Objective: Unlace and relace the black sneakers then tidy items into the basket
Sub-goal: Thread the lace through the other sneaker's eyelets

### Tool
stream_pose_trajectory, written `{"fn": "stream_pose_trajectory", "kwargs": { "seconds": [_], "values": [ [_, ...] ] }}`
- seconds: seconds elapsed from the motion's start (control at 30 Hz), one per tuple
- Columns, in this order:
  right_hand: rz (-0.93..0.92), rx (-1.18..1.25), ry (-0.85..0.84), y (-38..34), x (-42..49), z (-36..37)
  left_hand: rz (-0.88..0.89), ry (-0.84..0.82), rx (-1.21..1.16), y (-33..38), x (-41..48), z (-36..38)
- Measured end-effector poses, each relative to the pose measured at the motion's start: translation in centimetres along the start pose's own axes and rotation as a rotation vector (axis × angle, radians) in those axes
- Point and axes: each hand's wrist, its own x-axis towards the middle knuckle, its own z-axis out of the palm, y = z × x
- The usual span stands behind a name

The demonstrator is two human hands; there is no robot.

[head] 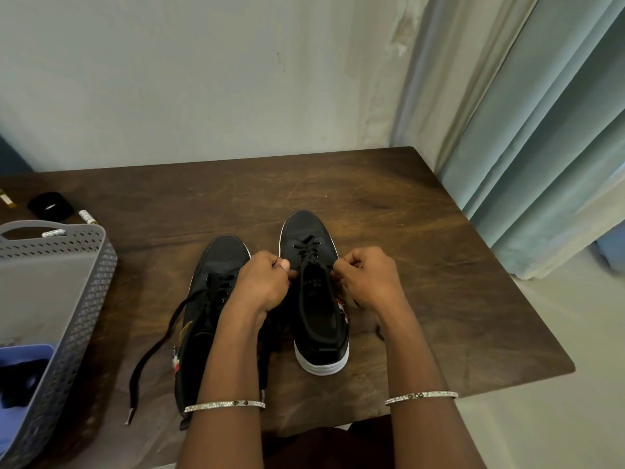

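Your two forearms are reaching up from the bottom edge of the frame, each wearing a thin silver bangle [225, 405]. Your left hand [267, 282] is curling closed and seems to be pinching the flat black lace [306, 255]. Your right hand [367, 279] is pinching the same lace from the other side.

That lace is crossing the eyelets of the black canvas sneaker with the white rubber sole [318, 333], which is standing at centre frame. Its unlaced twin [216, 265] is lying just left of it, trailing a long loose lace [152, 346] towards the lower left.

You are probably handling something limp and light. Pinching close to the eyelet or at the stiff tip should be giving you control. The canvas will likely be sagging, so brace the firm sole.

The grey perforated plastic basket [91, 299] is sitting at the left edge of the dark wooden table [439, 265].
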Motion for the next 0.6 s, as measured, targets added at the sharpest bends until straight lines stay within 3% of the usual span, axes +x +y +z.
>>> {"fn": "stream_pose_trajectory", "kwargs": {
  "seconds": [0.23, 0.4, 0.6],
  "values": [
    [0.06, 0.131, 0.014, 0.3, -0.2, -0.3, 0.047, 0.007, -0.012, -0.6, 0.3, -0.1],
    [-0.037, 0.253, -0.034, 1.0, 0.2, -0.7, 0.066, -0.001, -0.045, -0.5, 0.3, -0.7],
    [-0.319, -0.022, 0.073, 0.5, 0.3, 0.1, 0.171, 0.089, 0.169, 0.3, -0.5, -0.1]
  ]
}}
